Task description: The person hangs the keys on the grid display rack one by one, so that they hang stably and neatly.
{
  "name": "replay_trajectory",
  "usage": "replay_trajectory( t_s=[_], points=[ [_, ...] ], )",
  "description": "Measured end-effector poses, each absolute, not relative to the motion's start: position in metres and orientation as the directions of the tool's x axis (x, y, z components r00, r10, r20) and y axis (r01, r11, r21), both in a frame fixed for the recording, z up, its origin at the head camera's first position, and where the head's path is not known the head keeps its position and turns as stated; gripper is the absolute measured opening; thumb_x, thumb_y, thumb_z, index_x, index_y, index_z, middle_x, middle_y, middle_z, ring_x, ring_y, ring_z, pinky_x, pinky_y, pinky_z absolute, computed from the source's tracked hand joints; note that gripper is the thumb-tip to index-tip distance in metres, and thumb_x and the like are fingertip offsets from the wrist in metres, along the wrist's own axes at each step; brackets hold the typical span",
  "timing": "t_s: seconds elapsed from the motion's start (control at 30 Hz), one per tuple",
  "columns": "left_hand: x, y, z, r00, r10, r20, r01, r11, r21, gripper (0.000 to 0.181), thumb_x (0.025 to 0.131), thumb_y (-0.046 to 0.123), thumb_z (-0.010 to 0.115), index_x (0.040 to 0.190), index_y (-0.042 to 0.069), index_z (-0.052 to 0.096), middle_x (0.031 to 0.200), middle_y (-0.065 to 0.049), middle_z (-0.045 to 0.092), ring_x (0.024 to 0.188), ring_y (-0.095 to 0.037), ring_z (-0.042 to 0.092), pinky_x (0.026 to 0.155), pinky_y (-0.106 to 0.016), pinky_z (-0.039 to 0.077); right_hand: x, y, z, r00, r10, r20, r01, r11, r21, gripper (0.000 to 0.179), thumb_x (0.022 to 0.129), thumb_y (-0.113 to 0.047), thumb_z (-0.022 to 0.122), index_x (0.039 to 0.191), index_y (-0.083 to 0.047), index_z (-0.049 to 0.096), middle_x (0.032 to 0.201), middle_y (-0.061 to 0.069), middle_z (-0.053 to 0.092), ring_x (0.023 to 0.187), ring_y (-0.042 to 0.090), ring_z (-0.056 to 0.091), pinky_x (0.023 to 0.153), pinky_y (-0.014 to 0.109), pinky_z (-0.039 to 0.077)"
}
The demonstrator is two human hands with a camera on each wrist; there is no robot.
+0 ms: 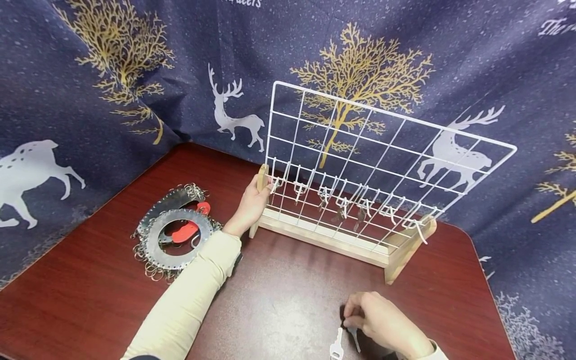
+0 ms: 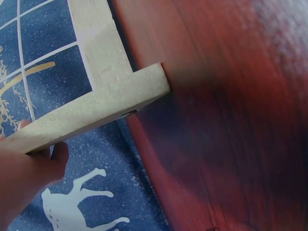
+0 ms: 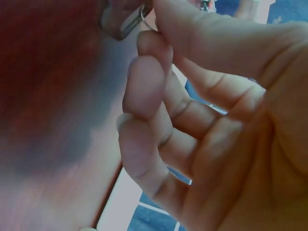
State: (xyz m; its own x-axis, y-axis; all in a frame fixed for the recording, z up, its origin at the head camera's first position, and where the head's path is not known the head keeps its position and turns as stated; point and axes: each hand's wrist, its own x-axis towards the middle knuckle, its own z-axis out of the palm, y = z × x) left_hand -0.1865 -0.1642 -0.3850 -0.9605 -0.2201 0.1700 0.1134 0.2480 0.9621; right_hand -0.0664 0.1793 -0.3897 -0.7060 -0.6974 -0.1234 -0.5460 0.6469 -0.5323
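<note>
My left hand (image 1: 252, 202) grips the wooden left side post (image 1: 262, 178) of a white wire grid rack (image 1: 396, 146); in the left wrist view the fingers curl round the wood. Low over the tabletop in front of the rack, my right hand (image 1: 382, 320) pinches a thin metal ring (image 3: 146, 20) between thumb and index finger. Below those fingertips are two keys, a bright one (image 1: 336, 346) and a darker one (image 1: 354, 339). Whether both are on that ring I cannot tell. Several white hooks (image 1: 366, 206) along the grid carry small metal keys.
Left of the rack lie large metal rings (image 1: 153, 245) edged with many small wire loops, and a red-handled tool (image 1: 185, 233) partly under them. The dark red table (image 1: 270, 300) ends at a blue curtain (image 1: 189, 60) printed with deer and trees.
</note>
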Motion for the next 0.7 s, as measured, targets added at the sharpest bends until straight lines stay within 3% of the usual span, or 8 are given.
replay_trajectory(
  t_s=[0.2,0.3,0.5,0.7],
  points=[
    [-0.187,-0.164,-0.385,-0.960,-0.221,0.172,0.120,0.231,0.966,0.018,0.100,0.014,0.049,0.115,0.006,0.052,0.090,-0.015,0.055,0.073,-0.024,0.050,0.064,-0.031,0.041,-0.072,0.184,-0.386,-0.723,-0.690,-0.033,-0.581,0.633,-0.512,0.015,0.082,-0.012,0.076,0.081,-0.022,0.064,0.076,-0.021,0.058,0.069,-0.005,0.054,0.063,0.023,0.048],
    [-0.187,-0.164,-0.385,-0.960,-0.223,0.167,0.113,0.236,0.965,0.019,0.100,0.015,0.049,0.116,0.005,0.052,0.090,-0.012,0.055,0.075,-0.025,0.052,0.065,-0.030,0.041,-0.074,0.185,-0.385,-0.732,-0.681,0.009,-0.583,0.620,-0.525,0.014,0.083,-0.013,0.076,0.081,-0.021,0.064,0.077,-0.020,0.058,0.067,-0.004,0.052,0.060,0.022,0.047],
    [-0.186,-0.164,-0.383,-0.961,-0.224,0.161,0.106,0.239,0.965,0.022,0.100,0.015,0.049,0.118,0.003,0.051,0.096,-0.016,0.057,0.083,-0.033,0.056,0.067,-0.031,0.042,-0.075,0.183,-0.386,-0.744,-0.661,0.098,-0.582,0.569,-0.581,0.014,0.085,-0.017,0.074,0.082,-0.022,0.061,0.075,-0.018,0.058,0.060,-0.004,0.046,0.052,0.019,0.041],
    [-0.186,-0.164,-0.383,-0.961,-0.226,0.160,0.103,0.248,0.963,0.018,0.100,0.016,0.049,0.116,0.007,0.052,0.095,-0.016,0.058,0.081,-0.030,0.055,0.067,-0.032,0.042,-0.078,0.181,-0.388,-0.750,-0.632,0.196,-0.607,0.540,-0.583,0.014,0.086,-0.012,0.073,0.085,-0.021,0.063,0.076,-0.016,0.059,0.060,-0.003,0.047,0.053,0.019,0.042]
  ],
)
